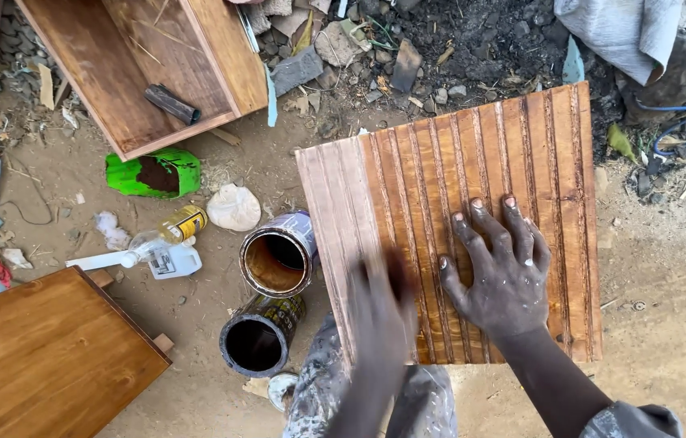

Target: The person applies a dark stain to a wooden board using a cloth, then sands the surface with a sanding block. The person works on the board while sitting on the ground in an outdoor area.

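Dirt ground rings grooved panel [473, 162], right hand [499, 272] flat mid-board

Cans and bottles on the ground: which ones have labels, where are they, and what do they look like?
Upper tin can: lies open beside the grooved wooden panel, round, brown inside, pale purple label.
Lower tin can: just below it, round, dark inside, black label with yellow marks.
Small bottle: left of the cans, on its side, clear with a yellow and black label.
White plastic jug: touching that bottle, squat, pale label with dark print.
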